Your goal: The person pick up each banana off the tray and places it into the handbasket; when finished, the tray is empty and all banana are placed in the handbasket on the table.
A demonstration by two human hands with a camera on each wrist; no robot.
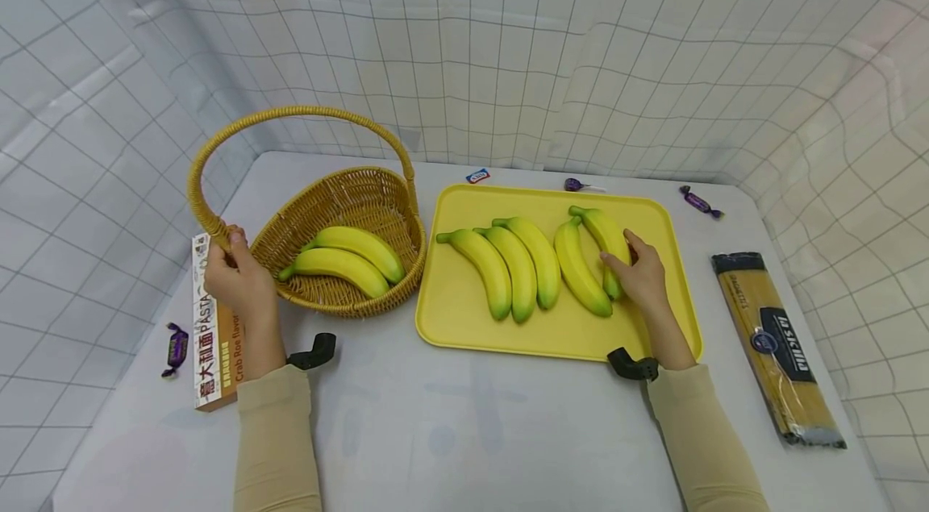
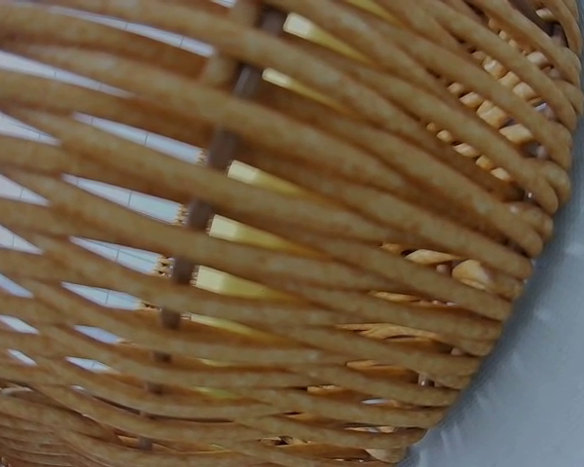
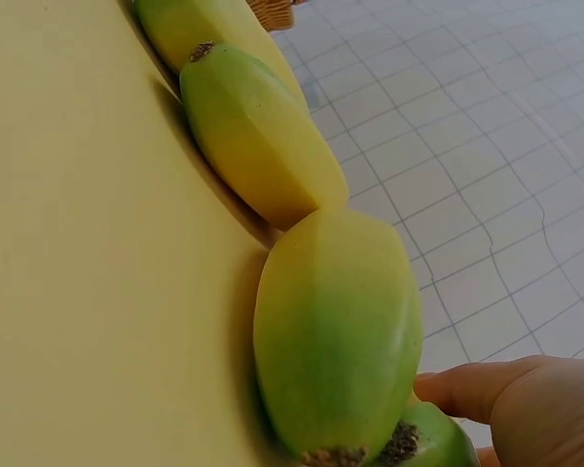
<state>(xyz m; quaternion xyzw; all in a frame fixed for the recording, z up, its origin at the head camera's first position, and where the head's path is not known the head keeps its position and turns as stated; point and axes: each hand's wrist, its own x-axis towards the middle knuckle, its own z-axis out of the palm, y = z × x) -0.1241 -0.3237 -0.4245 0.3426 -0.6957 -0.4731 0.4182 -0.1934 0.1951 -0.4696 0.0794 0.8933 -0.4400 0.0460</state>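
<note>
My left hand [image 1: 243, 278] grips the side of the tall arched handle of a wicker basket [image 1: 395, 298]. The basket leans over, and two bananas [image 1: 337, 270] lie inside it. The left wrist view is filled by the basket's woven wall [image 2: 302, 214], with yellow showing through gaps. On the right, several bananas [image 1: 475, 266] rest in a row on a yellow tray [image 1: 508, 339]. My right hand [image 1: 642, 274] holds the rightmost banana [image 1: 598, 230] between thumb and fingers, still on the tray. Close up, a neighbouring banana [image 3: 336, 331] partly hides the held one and the fingertips.
A pasta box [image 1: 210, 351] stands by the left forearm, beside a purple-wrapped candy [image 1: 175, 351]. Behind the tray lie a small wrapped sweet [image 1: 478, 176] and a lollipop [image 1: 575, 185]. Another purple candy [image 1: 700, 201] and a spaghetti pack [image 1: 776, 347] are to the right.
</note>
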